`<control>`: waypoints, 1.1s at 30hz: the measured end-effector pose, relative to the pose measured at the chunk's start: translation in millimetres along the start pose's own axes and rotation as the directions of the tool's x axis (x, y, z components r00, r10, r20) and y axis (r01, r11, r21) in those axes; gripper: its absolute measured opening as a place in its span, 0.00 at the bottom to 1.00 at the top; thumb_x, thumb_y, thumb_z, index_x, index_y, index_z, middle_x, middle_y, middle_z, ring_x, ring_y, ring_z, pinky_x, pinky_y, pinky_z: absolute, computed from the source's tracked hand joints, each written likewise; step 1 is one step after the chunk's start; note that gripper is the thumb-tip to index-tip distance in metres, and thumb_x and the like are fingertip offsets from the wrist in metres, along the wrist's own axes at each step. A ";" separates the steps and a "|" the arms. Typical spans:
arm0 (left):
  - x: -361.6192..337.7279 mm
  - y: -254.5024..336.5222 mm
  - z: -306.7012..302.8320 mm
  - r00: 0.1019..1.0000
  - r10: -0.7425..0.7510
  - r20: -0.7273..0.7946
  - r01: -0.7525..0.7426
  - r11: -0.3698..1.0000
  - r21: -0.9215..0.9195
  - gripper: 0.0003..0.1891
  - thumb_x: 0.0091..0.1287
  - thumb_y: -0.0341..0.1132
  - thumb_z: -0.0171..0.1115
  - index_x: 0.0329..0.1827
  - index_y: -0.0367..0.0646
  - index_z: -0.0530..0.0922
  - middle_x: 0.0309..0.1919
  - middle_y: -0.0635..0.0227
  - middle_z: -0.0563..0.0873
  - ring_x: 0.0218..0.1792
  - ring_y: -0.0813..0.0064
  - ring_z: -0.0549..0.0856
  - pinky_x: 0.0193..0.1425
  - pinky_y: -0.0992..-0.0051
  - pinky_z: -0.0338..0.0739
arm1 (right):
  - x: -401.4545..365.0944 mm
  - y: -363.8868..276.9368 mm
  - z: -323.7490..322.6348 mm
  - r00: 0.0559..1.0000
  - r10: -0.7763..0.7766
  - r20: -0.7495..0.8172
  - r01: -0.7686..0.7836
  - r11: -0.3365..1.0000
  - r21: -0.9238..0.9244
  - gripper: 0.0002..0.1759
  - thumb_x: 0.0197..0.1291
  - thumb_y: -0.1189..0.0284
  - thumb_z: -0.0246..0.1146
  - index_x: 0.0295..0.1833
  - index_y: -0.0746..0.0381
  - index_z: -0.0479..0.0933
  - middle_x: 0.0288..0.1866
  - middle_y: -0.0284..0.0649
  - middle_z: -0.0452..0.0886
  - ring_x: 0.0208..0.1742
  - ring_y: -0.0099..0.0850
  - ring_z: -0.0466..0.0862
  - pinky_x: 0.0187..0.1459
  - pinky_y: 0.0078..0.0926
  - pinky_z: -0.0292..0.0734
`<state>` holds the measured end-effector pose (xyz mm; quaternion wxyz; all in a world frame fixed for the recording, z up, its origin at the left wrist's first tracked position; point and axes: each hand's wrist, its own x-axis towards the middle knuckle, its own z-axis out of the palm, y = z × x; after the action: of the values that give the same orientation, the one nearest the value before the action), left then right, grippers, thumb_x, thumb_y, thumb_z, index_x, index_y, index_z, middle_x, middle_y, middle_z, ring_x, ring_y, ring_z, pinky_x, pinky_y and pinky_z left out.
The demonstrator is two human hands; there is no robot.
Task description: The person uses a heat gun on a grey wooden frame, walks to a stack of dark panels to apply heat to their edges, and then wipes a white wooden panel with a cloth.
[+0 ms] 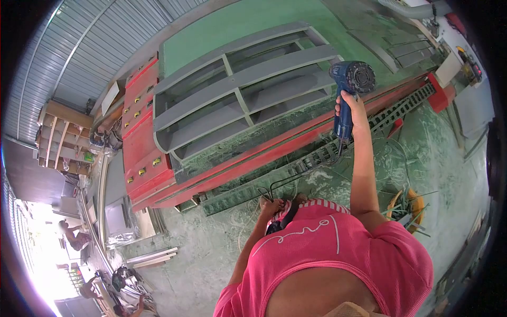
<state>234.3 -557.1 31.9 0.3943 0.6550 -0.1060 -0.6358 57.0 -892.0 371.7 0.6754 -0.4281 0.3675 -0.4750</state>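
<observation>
My right hand (351,108) is raised, its fingers wrapped round the handle of a blue heat gun (346,79). The gun's round black vented rear faces me, and its nozzle is hidden. A black power cord (301,176) drops from the handle and runs down to my left hand (272,206), low by my waist. There the fingers are closed round the cord, partly blurred by distance. Beyond the gun, a grey slatted frame (237,82) with several open compartments rests on the bed of a red machine (150,150). The gun's head is close to the frame's right end.
A black cable chain (406,109) runs along the machine's near side. At my right stands a yellow bucket (417,208) with strips of scrap. White lengths of material (153,257) lie on the floor at left. Other people (76,235) are at the bright left opening.
</observation>
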 end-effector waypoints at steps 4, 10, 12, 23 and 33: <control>-2.0 -1.4 -0.7 1.000 0.019 0.009 -0.018 0.996 -0.082 0.14 0.65 0.38 0.48 0.36 0.36 0.78 0.28 0.64 0.81 0.27 0.75 0.79 0.31 0.76 0.75 | -3.4 -0.1 0.8 1.000 0.014 -0.024 -0.014 1.000 -0.010 0.18 0.49 0.61 0.66 0.38 0.58 0.68 0.27 0.33 0.73 0.23 0.23 0.75 0.23 0.23 0.72; -11.4 8.9 5.3 1.000 0.014 0.005 -0.013 0.991 -0.137 0.09 0.60 0.30 0.51 0.33 0.32 0.78 0.27 0.62 0.81 0.25 0.75 0.79 0.27 0.77 0.74 | -6.7 4.6 0.9 1.000 0.016 0.013 -0.016 1.000 -0.004 0.18 0.49 0.61 0.65 0.38 0.59 0.68 0.27 0.34 0.73 0.23 0.23 0.75 0.24 0.23 0.72; -14.2 12.7 8.7 1.000 -0.011 -0.009 0.009 0.990 -0.140 0.08 0.59 0.26 0.51 0.31 0.30 0.77 0.25 0.61 0.80 0.23 0.75 0.78 0.24 0.77 0.73 | -12.4 5.7 7.2 0.999 0.015 0.035 -0.015 1.000 -0.003 0.18 0.49 0.61 0.65 0.38 0.60 0.68 0.27 0.34 0.73 0.23 0.23 0.76 0.24 0.23 0.72; -15.5 3.3 4.0 0.990 0.141 0.002 -0.140 0.985 -0.101 0.12 0.60 0.33 0.51 0.33 0.32 0.79 0.20 0.66 0.77 0.19 0.74 0.79 0.25 0.77 0.75 | -41.9 19.6 66.4 0.941 0.121 0.315 -0.118 0.993 -0.030 0.15 0.53 0.62 0.61 0.38 0.64 0.72 0.30 0.35 0.77 0.28 0.25 0.80 0.28 0.22 0.74; -25.9 -1.9 -3.5 0.979 0.204 -0.018 -0.203 0.955 -0.217 0.09 0.63 0.30 0.49 0.37 0.34 0.76 0.24 0.65 0.77 0.22 0.73 0.78 0.28 0.75 0.76 | -55.0 29.4 111.8 0.889 0.188 0.418 -0.173 0.982 -0.073 0.18 0.51 0.64 0.63 0.43 0.65 0.71 0.33 0.39 0.79 0.29 0.30 0.81 0.28 0.24 0.77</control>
<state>232.4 -537.9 49.6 0.5267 0.5921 -0.1036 -0.6011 152.2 -808.4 390.1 0.7728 -0.4960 0.2586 -0.3000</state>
